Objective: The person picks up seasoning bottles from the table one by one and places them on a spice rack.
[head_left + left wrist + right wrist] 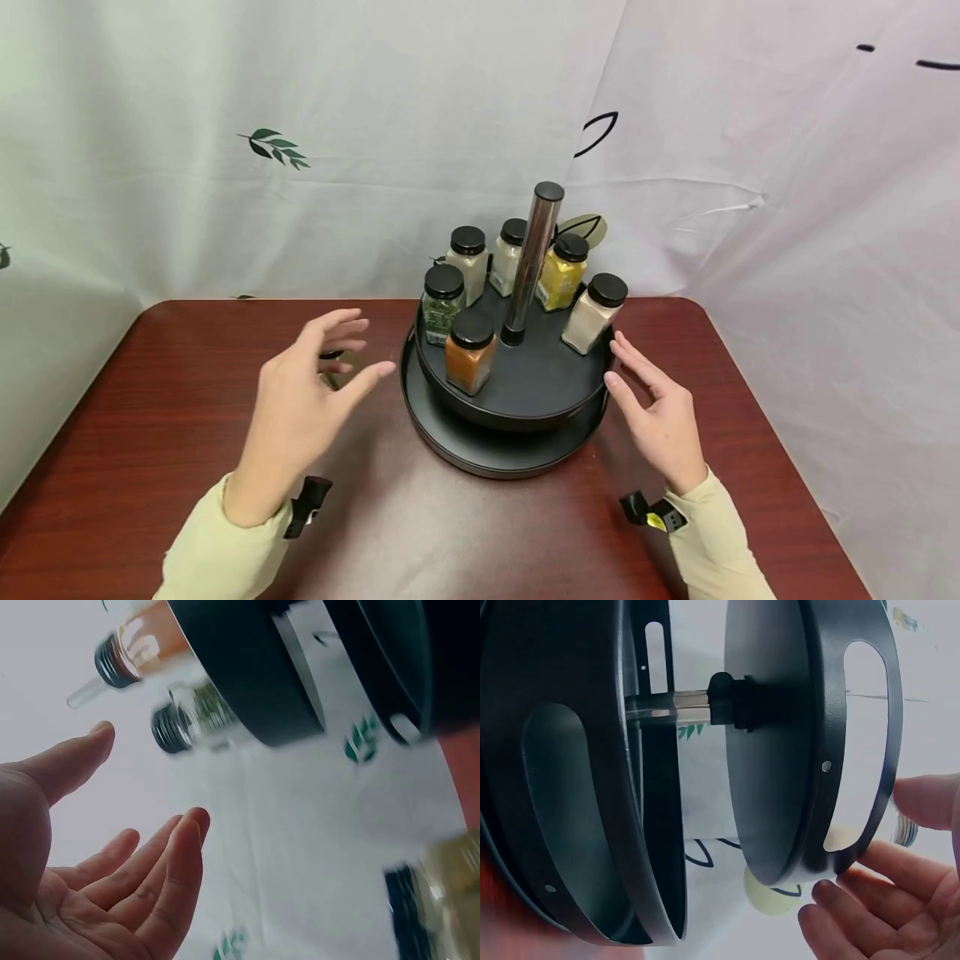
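A black two-tier turntable rack (517, 400) stands on the table, several black-lidded spice jars on its upper tier. Among them are an orange jar (469, 367), a green herb jar (442, 312) and a yellow jar (561, 279). My left hand (300, 400) hovers left of the rack, fingers spread and holding nothing. Partly hidden behind that hand, another jar (450, 892) stands on the table. My right hand (660, 417) is at the right rim of the upper tier, beside a cream-coloured jar (592, 317). Its fingertips appear to touch the rim in the right wrist view.
A shiny central post (534, 258) with a black cap rises from the rack. The lower tier's wall has slotted openings (562, 795). Behind the reddish-brown table (150, 433) hangs a white curtain (375, 125) printed with leaves.
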`<state>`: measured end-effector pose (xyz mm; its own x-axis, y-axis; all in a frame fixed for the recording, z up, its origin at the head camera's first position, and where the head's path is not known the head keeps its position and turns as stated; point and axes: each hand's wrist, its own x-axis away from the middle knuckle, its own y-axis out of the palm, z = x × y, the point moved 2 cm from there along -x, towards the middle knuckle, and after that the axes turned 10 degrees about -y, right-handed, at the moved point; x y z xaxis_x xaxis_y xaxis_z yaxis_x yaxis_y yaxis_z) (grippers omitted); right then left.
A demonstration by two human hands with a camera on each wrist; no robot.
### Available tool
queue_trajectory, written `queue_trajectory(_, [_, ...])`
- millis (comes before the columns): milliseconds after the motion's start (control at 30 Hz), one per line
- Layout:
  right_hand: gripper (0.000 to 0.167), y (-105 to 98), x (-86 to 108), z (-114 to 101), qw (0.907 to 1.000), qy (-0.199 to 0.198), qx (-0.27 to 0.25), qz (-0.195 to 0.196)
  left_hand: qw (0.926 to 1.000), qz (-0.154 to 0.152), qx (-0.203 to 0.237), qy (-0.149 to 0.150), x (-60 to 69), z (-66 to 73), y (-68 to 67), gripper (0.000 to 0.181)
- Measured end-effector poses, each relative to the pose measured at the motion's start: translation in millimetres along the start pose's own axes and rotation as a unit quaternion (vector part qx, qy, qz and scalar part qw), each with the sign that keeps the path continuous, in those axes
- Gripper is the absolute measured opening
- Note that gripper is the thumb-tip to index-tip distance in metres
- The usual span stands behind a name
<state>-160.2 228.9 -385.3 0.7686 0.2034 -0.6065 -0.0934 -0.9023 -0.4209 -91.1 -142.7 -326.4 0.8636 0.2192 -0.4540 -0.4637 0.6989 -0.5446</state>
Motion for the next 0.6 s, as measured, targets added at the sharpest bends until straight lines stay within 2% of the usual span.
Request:
queue_trajectory(100, [0.043,-2.9,-0.6,0.2,0.9992,-0.019,0.035,-0.010,0.9984,0.025,-0.028,-0.042,6.8,-8.4,-7.7,0.062])
queue_trajectory(300, [0.042,-6.0,-1.7,3.2,0.9963,-0.038,0.073,-0.025,0.9905,0.057,-0.088,-0.089,16.8,-27.9,-21.7,0.064])
queue_trajectory(600, [0.043,-11.9,-3.1,4.5,0.9922,-0.057,0.096,-0.055,0.9793,0.016,-0.130,-0.154,31.0,-54.4,-31.9,0.075])
